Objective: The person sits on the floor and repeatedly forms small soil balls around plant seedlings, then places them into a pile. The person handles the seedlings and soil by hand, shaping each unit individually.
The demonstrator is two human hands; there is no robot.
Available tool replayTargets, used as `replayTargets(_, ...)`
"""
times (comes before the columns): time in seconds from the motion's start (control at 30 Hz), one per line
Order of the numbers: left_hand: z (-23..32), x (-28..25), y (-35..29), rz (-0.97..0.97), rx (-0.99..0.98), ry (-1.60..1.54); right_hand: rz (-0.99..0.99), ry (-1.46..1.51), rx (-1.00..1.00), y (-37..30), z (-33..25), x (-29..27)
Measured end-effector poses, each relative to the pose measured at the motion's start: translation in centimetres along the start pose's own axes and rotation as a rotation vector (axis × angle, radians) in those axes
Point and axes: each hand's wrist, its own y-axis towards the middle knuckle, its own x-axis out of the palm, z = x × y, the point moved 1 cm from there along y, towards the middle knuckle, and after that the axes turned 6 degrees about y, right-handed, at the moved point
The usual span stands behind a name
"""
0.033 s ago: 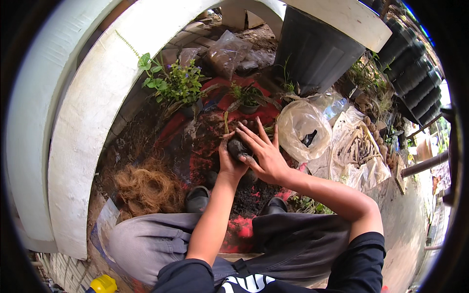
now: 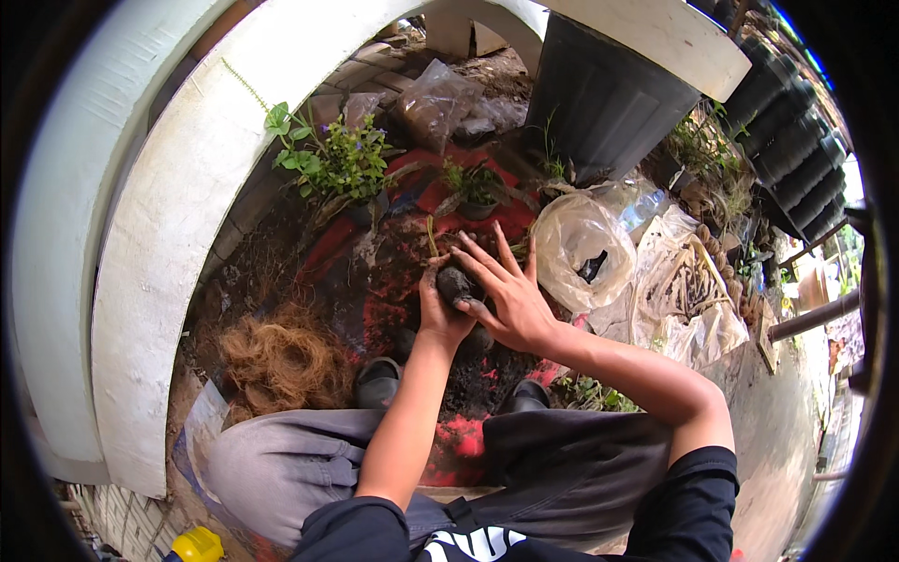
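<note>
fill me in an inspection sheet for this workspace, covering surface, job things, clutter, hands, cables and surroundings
Surface: red sheet on the ground, smeared with loose dark soil
Job things: dark rounded clump between the hands; whether it is all soil cannot be told
Clutter: brown fibre heap at left; open-mouthed clear plastic bag at right; flowering plant and small potted plant beyond the hands
Hands: left hand cups the clump; right hand has fingers spread, thumb against it
Cables: nothing seen
Surroundings: large black pot ahead; stacked black pots at far right
</note>
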Motion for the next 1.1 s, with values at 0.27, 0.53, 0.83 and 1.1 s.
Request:
replayTargets(0.27, 0.9, 2.2, -0.7, -0.026, 0.002, 0.142, 0.037, 0.051, 0.016, -0.1, 1.1, -0.1)
replayTargets(0.53, 1.6, 5.6, -0.7, 0.101, 0.307, 0.558, 0.071, 0.123, -0.079, 0.3, 1.3, -1.7)
replayTargets(0.83, 2.4, 5.5, -0.9, 0.145, 0.049, 0.629, 0.082, 0.128, -0.146, 0.3, 1.4, -1.4)
replayTargets(1.1, 1.9, 6.6, -1.0, 0.035, -0.041, 0.148, 0.156, 0.163, -0.108, 1.0, 0.6, -2.2)
